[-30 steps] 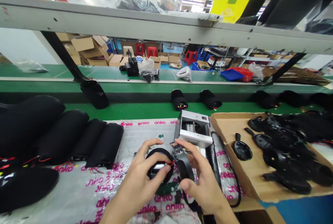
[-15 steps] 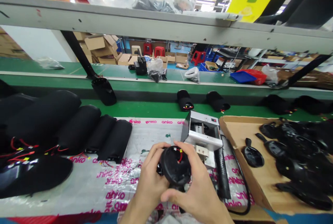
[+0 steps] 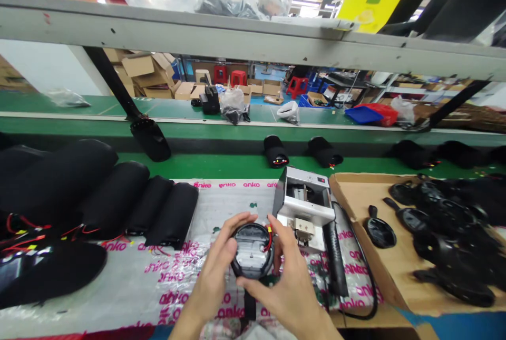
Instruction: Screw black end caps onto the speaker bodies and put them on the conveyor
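Both hands grip one round black plastic disc part w/ grey inner plate (image 3: pixel 253 251), held just above the clear plastic sheet printed w/ pink "anko" logos (image 3: pixel 158 282), low centre of view. Left hand (image 3: pixel 215 277) wraps the disc's 9 o'clock edge, fingers curled over the top rim to about 11. Right hand (image 3: pixel 290 287) clamps the 3 o'clock side, thumb along the bottom near 6, index up at about 2. Short red wire (image 3: pixel 270 240) loops at the disc's 2 o'clock edge, yellow tip at its end.

Just beside the disc at 1 o'clock: silver metal box-shaped bench tool (image 3: pixel 306 204), open front facing the hands. A black corrugated hose (image 3: pixel 335 255) runs down from it at 3 o'clock.

At 3 o'clock, well apart: shallow brown cardboard tray (image 3: pixel 356 197) w/ a heap of black plastic paddle-shaped pieces (image 3: pixel 438 229).

At 9–10 o'clock: row of black fabric-covered cylinders (image 3: pixel 118 197), red and yellow wires at their near ends.

At 12 o'clock: green conveyor belt (image 3: pixel 221 165) w/ more black cylinders lying apart on it.
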A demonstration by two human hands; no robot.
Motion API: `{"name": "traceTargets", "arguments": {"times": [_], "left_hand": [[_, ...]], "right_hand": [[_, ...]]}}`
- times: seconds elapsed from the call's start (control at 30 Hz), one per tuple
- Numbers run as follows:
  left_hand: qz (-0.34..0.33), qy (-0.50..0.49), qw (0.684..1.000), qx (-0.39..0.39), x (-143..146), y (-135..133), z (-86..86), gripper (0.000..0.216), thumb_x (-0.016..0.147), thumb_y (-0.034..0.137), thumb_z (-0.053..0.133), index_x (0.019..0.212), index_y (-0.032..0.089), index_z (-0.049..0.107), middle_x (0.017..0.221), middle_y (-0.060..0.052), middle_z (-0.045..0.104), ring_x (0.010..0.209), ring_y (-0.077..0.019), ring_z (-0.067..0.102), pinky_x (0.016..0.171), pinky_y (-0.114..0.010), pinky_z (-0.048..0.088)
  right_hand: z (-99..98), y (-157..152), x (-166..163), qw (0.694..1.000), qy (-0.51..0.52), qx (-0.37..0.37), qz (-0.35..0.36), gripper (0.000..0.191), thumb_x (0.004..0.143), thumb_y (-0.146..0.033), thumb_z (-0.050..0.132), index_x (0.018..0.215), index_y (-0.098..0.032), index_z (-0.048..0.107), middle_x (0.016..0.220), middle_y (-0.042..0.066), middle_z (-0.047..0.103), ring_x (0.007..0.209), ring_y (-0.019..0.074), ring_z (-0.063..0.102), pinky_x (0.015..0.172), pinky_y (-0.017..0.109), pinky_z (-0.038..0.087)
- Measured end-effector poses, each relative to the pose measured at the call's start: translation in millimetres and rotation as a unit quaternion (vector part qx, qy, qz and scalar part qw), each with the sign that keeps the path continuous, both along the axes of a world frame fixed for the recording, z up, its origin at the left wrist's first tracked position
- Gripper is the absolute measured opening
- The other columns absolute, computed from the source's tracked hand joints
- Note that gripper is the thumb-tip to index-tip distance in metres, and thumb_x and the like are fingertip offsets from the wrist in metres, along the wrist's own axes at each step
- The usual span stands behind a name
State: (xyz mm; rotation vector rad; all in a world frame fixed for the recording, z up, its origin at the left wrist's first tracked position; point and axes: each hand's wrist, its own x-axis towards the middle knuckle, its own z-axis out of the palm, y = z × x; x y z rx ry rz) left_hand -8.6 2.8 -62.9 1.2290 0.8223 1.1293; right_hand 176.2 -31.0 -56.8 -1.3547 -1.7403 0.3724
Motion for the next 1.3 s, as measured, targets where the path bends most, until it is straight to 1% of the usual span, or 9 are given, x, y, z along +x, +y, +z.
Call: {"name": "traceTargets", "arguments": {"times": [0.13, 0.23, 0.3, 0.4, 0.6, 0.8, 1.0, 1.13, 1.3], "left_hand": [[0.053, 0.08, 0.995, -0.025, 15.5, -1.4, 8.0, 0.048, 0.114, 0.058, 0.046, 0.14, 0.027, 0.072, 0.153, -0.009, 0.07, 0.145, -0.0295, 0.063, 0.129, -0.044, 0.045], [0.079, 0.074, 0.994, -0.008, 17.1, -3.8, 7.6, 0.05, 0.114, 0.059, 0.044, 0.137, 0.025, 0.072, 0.15, -0.01, 0.072, 0.14, -0.0292, 0.067, 0.123, -0.042, 0.052], [0.094, 0.067, 0.993, 0.002, 15.6, -10.0, 2.8, 0.05, 0.114, 0.058, 0.042, 0.139, 0.024, 0.069, 0.15, -0.012, 0.071, 0.141, -0.0296, 0.067, 0.119, -0.041, 0.056], [0.138, 0.069, 0.988, -0.007, 17.3, -24.8, -5.8, 0.049, 0.115, 0.057, 0.04, 0.141, 0.025, 0.066, 0.153, -0.012, 0.069, 0.144, -0.03, 0.066, 0.117, -0.042, 0.059], [0.232, 0.096, 0.968, -0.022, 36.9, -43.8, -9.4, 0.051, 0.114, 0.061, 0.038, 0.139, 0.029, 0.069, 0.156, -0.009, 0.069, 0.152, -0.0319, 0.059, 0.131, -0.054, 0.047], [0.223, 0.064, 0.973, -0.002, 44.9, -43.8, -12.0, 0.061, 0.114, 0.069, 0.03, 0.149, 0.029, 0.06, 0.171, -0.009, 0.055, 0.159, -0.0313, 0.053, 0.132, -0.051, 0.047], [0.24, -0.041, 0.97, 0.001, 42.3, -29.4, -14.5, 0.029, 0.111, 0.046, 0.06, 0.129, 0.025, 0.067, 0.148, -0.011, 0.075, 0.142, -0.0279, 0.069, 0.116, -0.041, 0.059], [0.288, -0.055, 0.955, 0.046, 47.4, -28.3, -16.2, 0.025, 0.108, 0.047, 0.066, 0.108, 0.023, 0.068, 0.136, -0.012, 0.081, 0.132, -0.029, 0.075, 0.104, -0.04, 0.063], [0.305, 0.031, 0.947, 0.093, 48.0, -41.9, -15.0, 0.025, 0.114, 0.045, 0.057, 0.121, 0.024, 0.069, 0.14, -0.012, 0.078, 0.134, -0.0281, 0.074, 0.109, -0.042, 0.06]], "right_hand": [[-4.0, -6.9, 5.6, 0.998, 0.049, -0.01, 0.033, 0.105, 0.085, -0.08, 0.078, 0.169, -0.036, 0.032, 0.152, 0.015, 0.062, 0.131, 0.0379, 0.07, 0.105, 0.051, 0.066], [-4.0, -10.0, 17.3, 0.978, 0.173, -0.105, 0.054, 0.077, 0.105, -0.066, 0.06, 0.17, -0.034, 0.034, 0.144, 0.012, 0.065, 0.101, 0.0226, 0.074, 0.09, 0.037, 0.067], [-8.6, -9.9, 20.1, 0.965, 0.223, -0.134, 0.034, 0.062, 0.111, -0.052, 0.055, 0.167, -0.032, 0.04, 0.138, 0.011, 0.067, 0.093, 0.0189, 0.071, 0.088, 0.033, 0.065], [-25.5, -9.8, 13.9, 0.958, 0.259, -0.123, 0.016, 0.054, 0.109, -0.049, 0.06, 0.157, -0.026, 0.053, 0.135, 0.012, 0.07, 0.106, 0.0225, 0.072, 0.1, 0.036, 0.063], [-54.2, -22.5, -8.1, 0.948, 0.305, -0.078, -0.052, 0.036, 0.109, -0.046, 0.062, 0.138, -0.026, 0.072, 0.144, 0.012, 0.073, 0.13, 0.029, 0.072, 0.106, 0.04, 0.064], [-33.8, -27.2, -5.9, 0.974, 0.214, -0.036, -0.058, 0.031, 0.107, -0.038, 0.064, 0.134, -0.031, 0.078, 0.138, 0.01, 0.077, 0.13, 0.0317, 0.071, 0.114, 0.051, 0.06], [-28.0, -20.0, -8.9, 0.931, 0.346, -0.073, -0.087, 0.025, 0.101, -0.041, 0.075, 0.123, -0.029, 0.083, 0.131, 0.008, 0.082, 0.124, 0.0252, 0.079, 0.112, 0.038, 0.064], [-19.7, -18.1, -13.8, 0.922, 0.373, -0.048, -0.093, 0.021, 0.097, -0.036, 0.081, 0.116, -0.031, 0.087, 0.124, 0.007, 0.085, 0.118, 0.0216, 0.082, 0.105, 0.028, 0.066], [-5.7, -19.7, -13.3, 0.937, 0.332, -0.016, -0.108, 0.022, 0.099, -0.03, 0.078, 0.118, -0.037, 0.087, 0.122, 0.002, 0.086, 0.115, 0.0181, 0.083, 0.101, 0.024, 0.067]]}}
